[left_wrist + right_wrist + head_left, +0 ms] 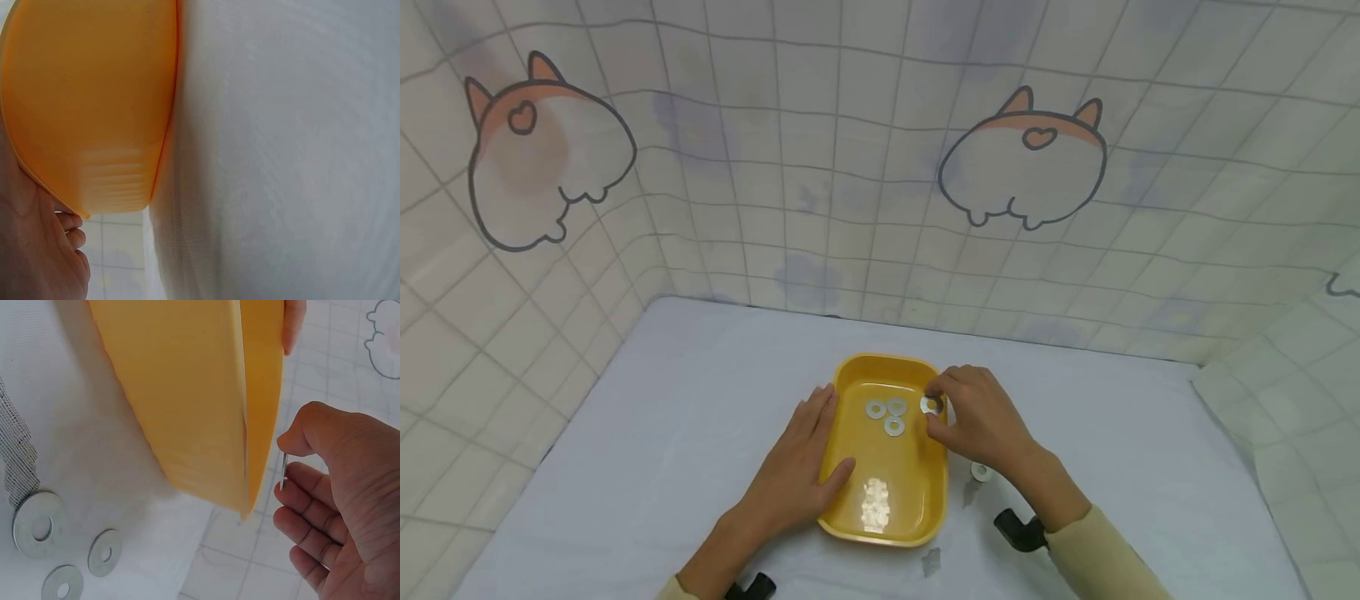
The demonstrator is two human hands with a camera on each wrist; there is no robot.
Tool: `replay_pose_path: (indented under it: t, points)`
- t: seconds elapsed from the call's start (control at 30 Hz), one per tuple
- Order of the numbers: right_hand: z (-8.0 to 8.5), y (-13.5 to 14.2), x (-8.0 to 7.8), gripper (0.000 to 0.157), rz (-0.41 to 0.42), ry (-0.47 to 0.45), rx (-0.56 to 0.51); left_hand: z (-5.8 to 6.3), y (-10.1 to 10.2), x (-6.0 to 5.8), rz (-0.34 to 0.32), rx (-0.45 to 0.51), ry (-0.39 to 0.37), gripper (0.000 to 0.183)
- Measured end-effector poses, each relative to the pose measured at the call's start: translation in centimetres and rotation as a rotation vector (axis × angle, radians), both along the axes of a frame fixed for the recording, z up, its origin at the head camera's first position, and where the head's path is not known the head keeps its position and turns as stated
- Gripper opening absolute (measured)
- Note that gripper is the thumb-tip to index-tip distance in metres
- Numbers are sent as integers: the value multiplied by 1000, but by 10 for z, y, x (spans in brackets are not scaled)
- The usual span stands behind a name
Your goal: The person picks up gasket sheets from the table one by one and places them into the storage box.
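Observation:
A yellow tray (880,492) lies on the white-covered table, with three flat metal washers (894,426) on its floor toward the far end. My left hand (797,467) rests along the tray's left rim, fingers extended and thumb over the edge. Between thumb and fingers, my right hand (981,417) pinches another washer (931,405) above the tray's right side; the right wrist view shows this washer (284,470) edge-on. Outside the tray, beneath the right hand, more washers (40,524) lie on the cloth. In the head view that hand mostly covers them.
Grey mesh-like patches (931,562) mark the white cloth (722,375) right of the tray. Black wrist-worn pieces (1020,531) sit at both wrists. A tile-patterned curtain (865,192) with cartoon animals surrounds the table's back and sides.

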State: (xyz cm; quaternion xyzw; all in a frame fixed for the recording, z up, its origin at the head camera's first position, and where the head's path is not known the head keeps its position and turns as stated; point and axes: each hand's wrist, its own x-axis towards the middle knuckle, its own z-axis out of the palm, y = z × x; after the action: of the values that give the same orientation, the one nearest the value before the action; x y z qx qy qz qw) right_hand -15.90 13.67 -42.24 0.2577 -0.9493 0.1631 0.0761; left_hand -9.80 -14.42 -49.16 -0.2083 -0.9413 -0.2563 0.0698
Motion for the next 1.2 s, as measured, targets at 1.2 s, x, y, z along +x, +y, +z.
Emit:
replay_pose_path:
  t: [1.2]
  points:
    - [-8, 16, 21, 32, -85, -61, -34, -1, 1, -1, 8, -24, 4, 89]
